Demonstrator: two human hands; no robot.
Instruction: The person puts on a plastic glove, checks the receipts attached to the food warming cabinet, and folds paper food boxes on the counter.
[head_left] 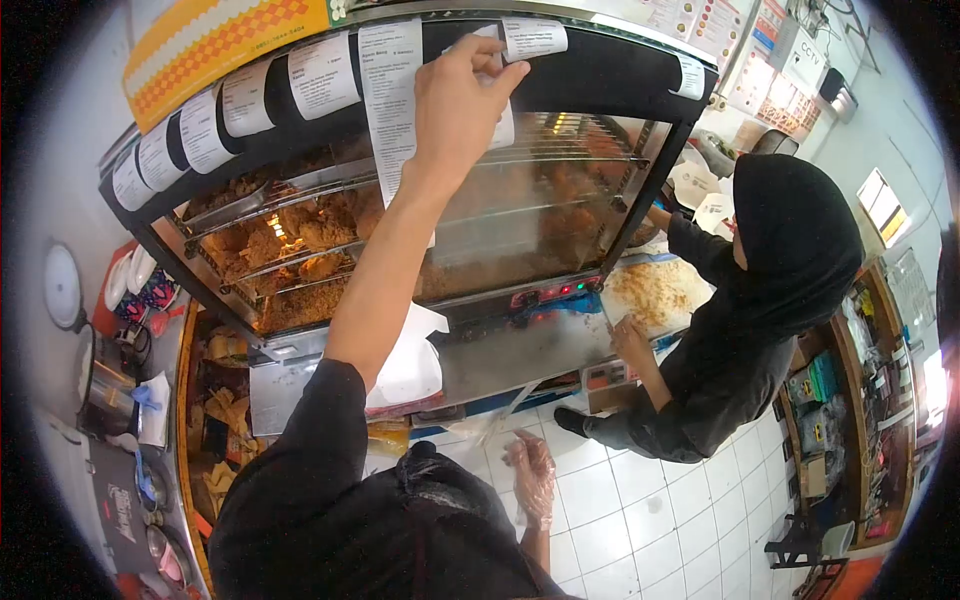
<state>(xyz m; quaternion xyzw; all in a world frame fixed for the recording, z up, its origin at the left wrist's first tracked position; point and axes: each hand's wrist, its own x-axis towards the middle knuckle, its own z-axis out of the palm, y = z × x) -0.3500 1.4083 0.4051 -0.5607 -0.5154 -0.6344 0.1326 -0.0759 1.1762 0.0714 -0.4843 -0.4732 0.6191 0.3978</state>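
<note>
My left hand [465,95] is raised to the top rail of the glass food warmer. Its thumb and fingertips pinch a printed order slip [500,128], partly hidden behind the hand. Beside it hang a long order slip [390,90] and a short curled one [535,40]. Down at my right side, my right hand [532,475] wears a clear plastic glove. Its fingers are loosely bent and apart, and nothing shows in them. Behind the glass of the warmer [640,200], fried chicken [325,225] lies on wire shelves.
A co-worker in black [760,300] stands to the right, one hand on a tray of crumbs [655,295]. White paper boxes [410,370] sit on the counter below the warmer. Several more slips line the rail at left. Shelves [850,400] stand at far right above white floor tiles.
</note>
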